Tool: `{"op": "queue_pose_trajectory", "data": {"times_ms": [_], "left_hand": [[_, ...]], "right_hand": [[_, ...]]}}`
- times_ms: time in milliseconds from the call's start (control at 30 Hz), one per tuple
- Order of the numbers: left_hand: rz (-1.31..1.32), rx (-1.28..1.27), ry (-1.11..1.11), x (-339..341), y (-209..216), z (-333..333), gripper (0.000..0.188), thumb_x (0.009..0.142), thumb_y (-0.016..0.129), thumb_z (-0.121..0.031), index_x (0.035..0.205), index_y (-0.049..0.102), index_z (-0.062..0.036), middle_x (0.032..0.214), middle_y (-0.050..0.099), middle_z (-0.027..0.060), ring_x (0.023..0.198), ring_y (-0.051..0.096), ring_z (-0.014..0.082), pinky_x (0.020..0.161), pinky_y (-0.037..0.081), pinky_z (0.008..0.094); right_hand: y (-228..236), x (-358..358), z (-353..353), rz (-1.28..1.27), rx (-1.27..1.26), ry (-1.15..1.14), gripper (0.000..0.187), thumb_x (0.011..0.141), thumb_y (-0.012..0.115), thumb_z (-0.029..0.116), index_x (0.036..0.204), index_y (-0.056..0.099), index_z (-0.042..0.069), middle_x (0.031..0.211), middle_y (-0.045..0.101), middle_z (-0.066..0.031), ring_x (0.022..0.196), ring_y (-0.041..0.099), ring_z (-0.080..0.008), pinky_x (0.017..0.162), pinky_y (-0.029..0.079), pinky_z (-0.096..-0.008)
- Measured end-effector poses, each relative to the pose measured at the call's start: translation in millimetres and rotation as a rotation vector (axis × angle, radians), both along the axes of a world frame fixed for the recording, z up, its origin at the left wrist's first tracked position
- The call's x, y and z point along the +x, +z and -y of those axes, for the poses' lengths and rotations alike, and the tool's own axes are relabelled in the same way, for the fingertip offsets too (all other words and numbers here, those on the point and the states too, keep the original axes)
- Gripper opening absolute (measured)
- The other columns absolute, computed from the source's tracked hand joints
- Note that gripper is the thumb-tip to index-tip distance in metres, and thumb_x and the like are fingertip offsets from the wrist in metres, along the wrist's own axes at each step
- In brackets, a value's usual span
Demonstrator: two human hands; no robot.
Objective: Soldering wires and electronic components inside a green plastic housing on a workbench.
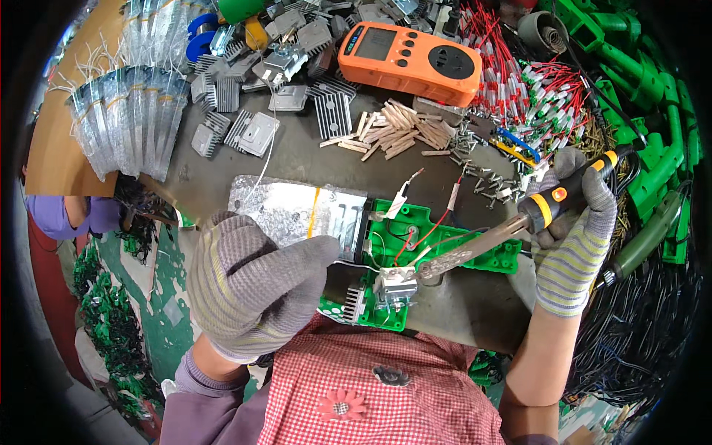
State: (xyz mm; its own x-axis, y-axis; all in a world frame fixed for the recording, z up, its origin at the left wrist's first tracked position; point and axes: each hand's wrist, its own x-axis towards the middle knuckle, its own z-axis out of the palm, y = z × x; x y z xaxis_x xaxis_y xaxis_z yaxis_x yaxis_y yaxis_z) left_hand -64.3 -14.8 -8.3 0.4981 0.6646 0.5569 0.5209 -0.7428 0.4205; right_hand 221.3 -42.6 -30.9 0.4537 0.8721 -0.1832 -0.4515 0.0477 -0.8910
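My right hand [571, 256], in a striped grey glove, is closed round the black and yellow handle of a soldering iron [475, 248]. Its metal barrel slants down to the left, with the tip at a small white and metal part [395, 288] above an open green plastic housing [423, 231]. Red, white and dark wires run through that housing. My left hand [263, 285], gloved too, has its fingers closed just left of the part; what they hold, if anything, is hidden. Beyond it lies a flat silvery piece [278, 208] with a yellow band.
An orange meter [408, 63] stands at the back among finned metal heat sinks [334, 115]. Small wooden sticks [404, 130], screws [475, 159] and red-wired parts [493, 67] lie nearby. Wrapped strips fill the far left; green housings [645, 81] and black cables [623, 326] crowd the right.
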Motion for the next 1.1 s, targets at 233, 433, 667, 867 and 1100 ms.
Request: {"op": "queue_pose_trajectory", "data": {"times_ms": [233, 433, 667, 867, 1100], "left_hand": [[-0.051, 0.045, -0.021, 0, 3, -2, 0.027, 0.069, 0.072, 0.007, 0.093, 0.073, -0.0056, 0.064, 0.038, 0.0006, 0.055, 0.037, 0.0183, 0.052, 0.027, 0.0309], [-0.051, 0.026, -0.019, 1, 4, -2, 0.024, 0.071, 0.073, 0.004, 0.093, 0.073, -0.0059, 0.064, 0.039, 0.0007, 0.055, 0.037, 0.0185, 0.053, 0.029, 0.0313], [-0.011, -0.006, 0.307, -20, -14, -15, 0.022, 0.075, 0.072, -0.004, 0.096, 0.071, -0.0050, 0.087, 0.064, 0.0105, 0.077, 0.059, 0.0239, 0.071, 0.046, 0.0338], [-0.099, 0.059, 0.210, 7, -4, -20, 0.039, 0.072, 0.081, -0.020, 0.105, 0.066, -0.0047, 0.095, 0.066, 0.0112, 0.091, 0.062, 0.0299, 0.089, 0.046, 0.0418], [0.140, -0.518, 0.043, 40, -14, -21, 0.046, 0.067, 0.082, -0.003, 0.107, 0.061, -0.0041, 0.093, 0.062, 0.0033, 0.089, 0.059, 0.0180, 0.084, 0.045, 0.0304]], "right_hand": [[-6, -7, -1, 0.004, -0.033, 0.004, 0.037, 0.085, 0.066, 0.040, 0.102, 0.059, 0.008, 0.082, 0.058, -0.0002, 0.059, 0.056, -0.0084, 0.051, 0.049, -0.0226], [-4, -16, -4, 0.008, -0.041, -0.063, 0.036, 0.085, 0.066, 0.040, 0.100, 0.058, 0.008, 0.077, 0.056, 0.0011, 0.050, 0.045, -0.0033, 0.044, 0.039, -0.0185], [-5, -15, -3, -0.011, -0.018, -0.020, 0.036, 0.087, 0.065, 0.040, 0.101, 0.058, 0.007, 0.078, 0.056, 0.0003, 0.049, 0.043, -0.0030, 0.044, 0.037, -0.0185], [-7, -26, -8, -0.008, -0.079, -0.160, 0.037, 0.087, 0.065, 0.041, 0.100, 0.057, 0.007, 0.078, 0.054, 0.0010, 0.051, 0.044, -0.0040, 0.043, 0.035, -0.0193], [-18, 1, 4, -0.033, -0.016, 0.037, 0.039, 0.088, 0.063, 0.041, 0.102, 0.056, 0.005, 0.075, 0.057, -0.0018, 0.054, 0.052, -0.0094, 0.046, 0.042, -0.0232]]}}
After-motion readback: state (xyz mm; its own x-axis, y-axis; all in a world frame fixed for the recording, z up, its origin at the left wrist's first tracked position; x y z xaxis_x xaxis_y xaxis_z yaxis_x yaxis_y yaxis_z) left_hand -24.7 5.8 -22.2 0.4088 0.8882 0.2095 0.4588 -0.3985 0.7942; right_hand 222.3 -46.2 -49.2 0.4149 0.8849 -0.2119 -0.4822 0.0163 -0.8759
